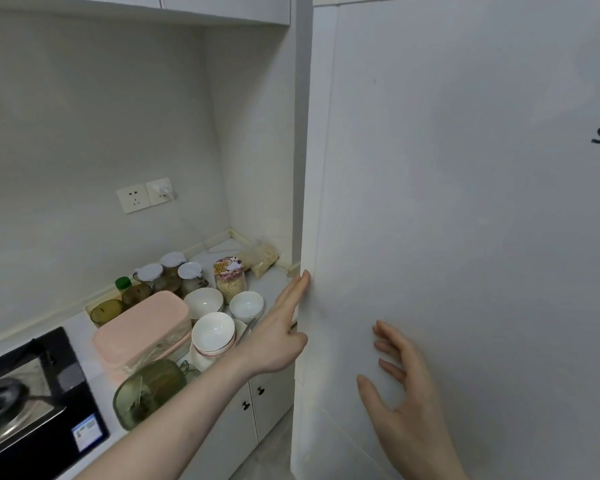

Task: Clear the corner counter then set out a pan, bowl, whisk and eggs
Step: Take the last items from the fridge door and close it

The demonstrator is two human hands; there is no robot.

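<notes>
A tall white fridge (465,220) fills the right side, its door closed. My left hand (278,327) reaches to the door's left edge, its straight fingers touching that edge. My right hand (402,382) hovers in front of the lower door, fingers loosely spread and holding nothing. On the corner counter (274,282) stand white bowls: a stack (213,336) on a plate, one bowl (203,301) behind it, another bowl (246,304) to the right. No pan, whisk or eggs show.
A pink lidded box (142,330), green-tinted glass containers (149,389), several white-lidded jars (170,271), a cartoon-lidded oat jar (229,278) and grain bags (265,258) crowd the counter. A black induction cooker (35,393) sits at left. White cabinet doors (257,400) are below.
</notes>
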